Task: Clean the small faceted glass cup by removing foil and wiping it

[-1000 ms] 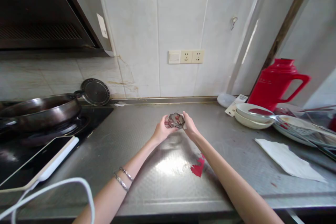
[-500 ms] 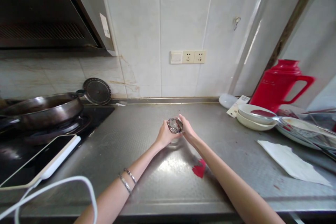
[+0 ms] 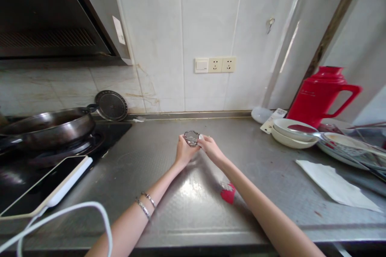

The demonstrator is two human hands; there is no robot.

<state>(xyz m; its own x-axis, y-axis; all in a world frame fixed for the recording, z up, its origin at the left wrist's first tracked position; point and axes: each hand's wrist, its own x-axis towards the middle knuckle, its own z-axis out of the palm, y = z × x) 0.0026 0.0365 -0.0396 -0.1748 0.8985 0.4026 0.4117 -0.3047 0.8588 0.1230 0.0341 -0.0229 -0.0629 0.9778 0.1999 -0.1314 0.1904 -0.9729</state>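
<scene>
Glass vessel (image 3: pixel 192 138): transparent, dark grey along rim. Small piece (image 3: pixel 200 137) against it: white. Counter (image 3: pixel 157 144): metallic grey, fine-textured, white glare at centre. Scrap (image 3: pixel 228 196): red, silvery grey at 1 edge. Bracelets (2) (image 3: pixel 143 208): silver. Flask (image 3: pixel 313 100): bright red, handle likewise. Stacked bowls (2) (image 3: pixel 291 134) — upper white, lower cream. Paper (image 3: pixel 334 186): plain white. Wall tiles (image 3: pixel 157 36): pale grey-white, yellow-brown streaks at left. Socket panel (image 3: pixel 215 65): cream. Pan (image 3: pixel 54 130): dark brownish metal. Disc (image 3: pixel 111 105): blackish, dots ringing edge. Hood (image 3: pixel 36 8): black. Phone (image 3: pixel 45 185) — black screen, cream edging.
</scene>
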